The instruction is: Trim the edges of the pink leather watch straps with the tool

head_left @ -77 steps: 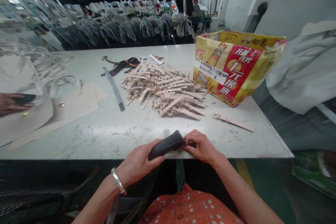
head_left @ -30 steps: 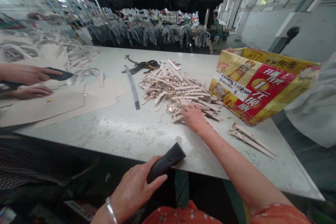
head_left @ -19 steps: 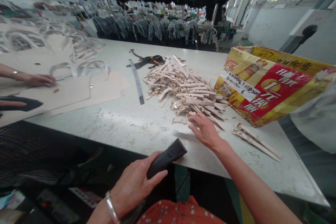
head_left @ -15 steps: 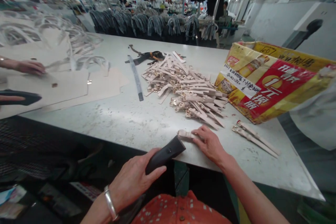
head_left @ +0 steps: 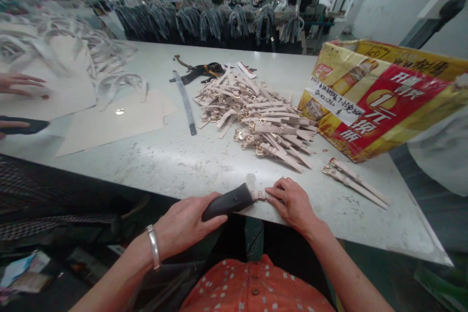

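Note:
My left hand (head_left: pixel 188 222) grips a black handheld electric tool (head_left: pixel 228 202), like a clipper, at the table's front edge. My right hand (head_left: pixel 292 204) pinches a short pale pink leather strap (head_left: pixel 260 195) and holds its end against the tool's head. Part of the strap is hidden by my fingers. Behind my hands lies a large heap of pale strap pieces with gold buckles (head_left: pixel 256 117). Two more buckled straps (head_left: pixel 354 183) lie to the right of my right hand.
The white worktable (head_left: pixel 164 165) holds a red-and-yellow printed cardboard box (head_left: pixel 376 100), a long grey flat bar (head_left: pixel 185 102), dark straps (head_left: pixel 197 72) and beige sheets (head_left: pixel 113 122). At the left, a co-worker's hand (head_left: pixel 18 84) works near another black tool (head_left: pixel 22 126).
My right hand has moved from the heap to the table's front edge with a strap piece, bringing it against the black tool. My head has turned slightly, shifting the view.

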Demonstrator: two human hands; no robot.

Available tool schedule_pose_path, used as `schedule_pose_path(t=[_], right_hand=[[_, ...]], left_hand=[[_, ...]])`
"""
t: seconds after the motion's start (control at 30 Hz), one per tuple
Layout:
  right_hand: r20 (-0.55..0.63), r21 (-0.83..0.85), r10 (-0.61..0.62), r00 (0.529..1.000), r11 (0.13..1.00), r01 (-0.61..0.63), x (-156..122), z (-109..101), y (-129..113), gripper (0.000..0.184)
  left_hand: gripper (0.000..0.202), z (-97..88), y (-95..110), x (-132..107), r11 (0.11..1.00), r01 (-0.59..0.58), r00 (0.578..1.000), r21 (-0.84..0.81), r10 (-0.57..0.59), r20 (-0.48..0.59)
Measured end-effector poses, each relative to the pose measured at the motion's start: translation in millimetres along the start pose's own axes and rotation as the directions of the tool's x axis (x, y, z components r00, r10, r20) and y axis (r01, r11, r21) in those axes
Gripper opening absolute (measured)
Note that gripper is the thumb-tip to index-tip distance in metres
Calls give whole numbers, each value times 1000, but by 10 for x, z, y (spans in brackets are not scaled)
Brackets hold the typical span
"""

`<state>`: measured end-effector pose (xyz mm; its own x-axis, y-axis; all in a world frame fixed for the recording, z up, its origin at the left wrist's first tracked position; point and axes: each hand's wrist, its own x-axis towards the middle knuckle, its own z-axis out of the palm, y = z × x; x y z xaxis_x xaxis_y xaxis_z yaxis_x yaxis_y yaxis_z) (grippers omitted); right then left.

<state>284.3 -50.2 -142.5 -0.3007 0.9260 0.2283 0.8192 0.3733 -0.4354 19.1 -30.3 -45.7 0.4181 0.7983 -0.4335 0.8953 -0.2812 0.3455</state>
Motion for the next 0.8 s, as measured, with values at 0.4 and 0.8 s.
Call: schedule_pose_path(t=[0.4, 0.8], right_hand=[[-7, 96, 20, 1000, 995, -19, 6, -26, 8, 28], [-127, 211, -4, 992, 977, 31, 150, 107, -61, 14]], left_hand=[[31, -30, 50, 130, 998, -36, 999, 54, 36, -10], [32, -72, 110, 255, 996, -57, 998, 75, 58, -9]])
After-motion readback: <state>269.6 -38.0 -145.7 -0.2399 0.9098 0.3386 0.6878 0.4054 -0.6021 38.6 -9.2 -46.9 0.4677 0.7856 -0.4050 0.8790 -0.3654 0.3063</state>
